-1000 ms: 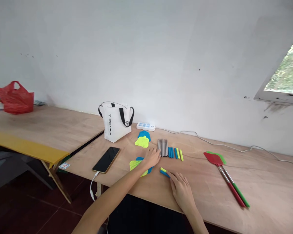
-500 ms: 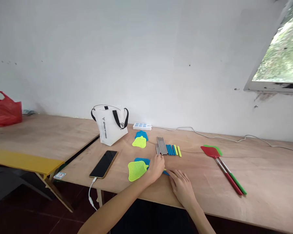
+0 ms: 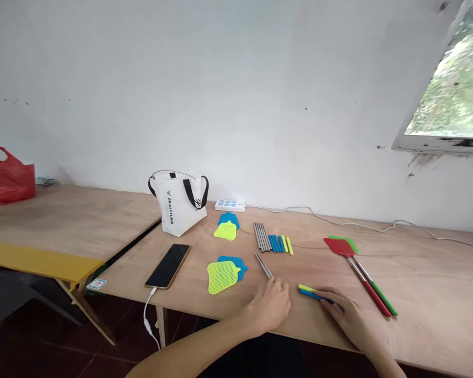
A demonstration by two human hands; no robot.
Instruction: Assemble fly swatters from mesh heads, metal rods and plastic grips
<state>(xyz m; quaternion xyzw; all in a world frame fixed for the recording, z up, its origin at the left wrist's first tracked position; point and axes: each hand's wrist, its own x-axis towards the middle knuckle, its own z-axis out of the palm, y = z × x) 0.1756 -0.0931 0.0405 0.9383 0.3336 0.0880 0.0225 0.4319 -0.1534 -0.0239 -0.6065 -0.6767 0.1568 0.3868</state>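
Note:
My left hand lies near the table's front edge, its fingers curled round the near end of two thin metal rods that point away to the left. To the right, my right hand grips a yellow and a blue handle sleeve lying flat on the wood. Farther back is a row of several metal rods with blue and yellow sleeves beside it. A yellow-green mesh swatter head overlaps a blue one left of my left hand.
Another yellow and blue head pair lies behind. A phone on a cable, a white tote bag and a power strip stand left and back. Red and green finished swatters lie right. A red bag sits far left.
My left hand has drawn back toward the front edge, bringing two rods out of the row. My right hand has slid right with the yellow and blue sleeves.

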